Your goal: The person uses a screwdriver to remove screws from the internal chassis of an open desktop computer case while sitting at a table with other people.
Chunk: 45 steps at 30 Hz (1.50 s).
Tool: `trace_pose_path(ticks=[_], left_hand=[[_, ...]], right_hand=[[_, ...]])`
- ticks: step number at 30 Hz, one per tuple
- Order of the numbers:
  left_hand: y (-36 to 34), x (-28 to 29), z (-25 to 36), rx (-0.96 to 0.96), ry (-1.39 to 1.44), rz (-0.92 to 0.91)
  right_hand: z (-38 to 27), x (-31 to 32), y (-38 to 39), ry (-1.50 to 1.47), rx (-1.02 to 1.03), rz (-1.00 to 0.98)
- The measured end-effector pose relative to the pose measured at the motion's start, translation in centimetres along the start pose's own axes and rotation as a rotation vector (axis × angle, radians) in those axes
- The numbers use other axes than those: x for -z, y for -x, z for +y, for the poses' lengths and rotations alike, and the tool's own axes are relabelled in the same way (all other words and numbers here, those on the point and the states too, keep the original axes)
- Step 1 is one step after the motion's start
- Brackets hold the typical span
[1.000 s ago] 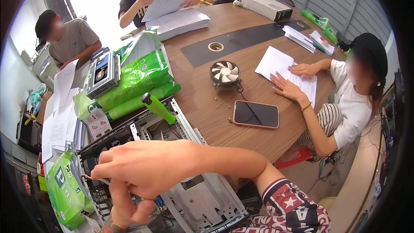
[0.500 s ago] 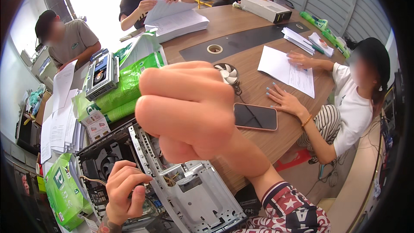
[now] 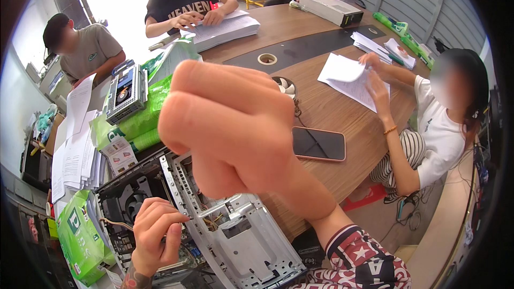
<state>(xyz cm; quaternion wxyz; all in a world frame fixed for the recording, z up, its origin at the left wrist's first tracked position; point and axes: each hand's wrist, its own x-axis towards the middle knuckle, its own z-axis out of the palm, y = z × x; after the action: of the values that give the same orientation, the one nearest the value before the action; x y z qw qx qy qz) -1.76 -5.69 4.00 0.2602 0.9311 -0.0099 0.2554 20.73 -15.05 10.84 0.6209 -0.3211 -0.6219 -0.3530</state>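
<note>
Close in front of me, my right hand (image 3: 227, 128) is raised in a closed fist. Whatever it may hold is hidden inside the curled fingers. Lower down, my left hand (image 3: 155, 233) has loosely bent fingers, the thumb standing apart. Its fingertips reach the metal rail of an opened desktop computer case (image 3: 241, 238), and nothing shows between thumb and fingers. Inside the case are a black fan housing (image 3: 131, 195), thin wires and part of a circuit board. My right forearm crosses above the case's right side and hides part of the table.
A phone (image 3: 319, 143), a white-bladed fan (image 3: 286, 88) and a tape roll (image 3: 267, 59) lie on the wooden table (image 3: 369, 134). Left are green packages (image 3: 80, 241), a drive cage (image 3: 126, 96) and papers (image 3: 83, 160). Several people sit around; paper stacks (image 3: 225, 32) lie farther back.
My right fist has risen slightly and shifted left, turning a little. My left hand stays nearly in place. The person at right has lifted a sheet; the person opposite has lowered their paper onto the stack.
</note>
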Motion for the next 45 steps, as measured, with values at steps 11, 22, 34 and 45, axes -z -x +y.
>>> trace_pose_path(ticks=[11,22,34,45], left_hand=[[-0.1,0.1,-0.2,0.006,-0.096,0.017],[-0.5,0.3,-0.2,0.003,-0.117,0.051],[-0.9,0.5,-2.0,-0.010,-0.196,0.091],[0.4,1.0,-2.5,0.071,-0.219,0.073]], right_hand=[[1.0,0.3,-0.1,0.038,-0.189,-0.224],[2.2,0.5,0.3,0.117,-0.081,-0.277],[1.9,-0.2,-0.5,-0.076,-0.157,-0.320],[0.9,-0.6,5.5,0.035,-0.536,-0.715]])
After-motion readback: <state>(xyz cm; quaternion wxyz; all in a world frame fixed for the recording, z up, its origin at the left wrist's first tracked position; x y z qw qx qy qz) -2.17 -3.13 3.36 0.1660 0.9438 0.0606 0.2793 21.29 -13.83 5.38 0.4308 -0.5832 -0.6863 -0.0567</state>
